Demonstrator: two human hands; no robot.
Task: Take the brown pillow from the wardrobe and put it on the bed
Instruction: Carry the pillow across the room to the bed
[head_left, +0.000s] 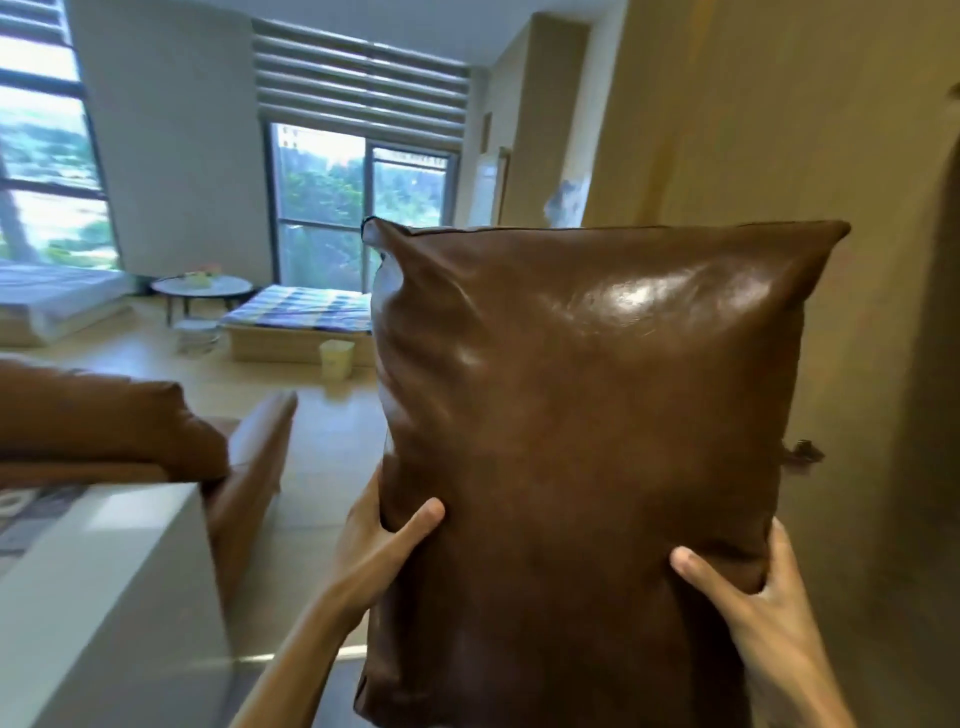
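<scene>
A large brown leather pillow stands upright in front of me and fills the middle and right of the view. My left hand grips its left edge with the thumb on the front face. My right hand grips its right edge the same way. A low bed with a blue checked cover lies far across the room under the window. A second bed with a pale cover shows at the far left.
A brown leather sofa and a grey-white counter stand close on my left. A round side table, a wire basket and a small yellow bin sit near the beds. A tan wall runs along my right.
</scene>
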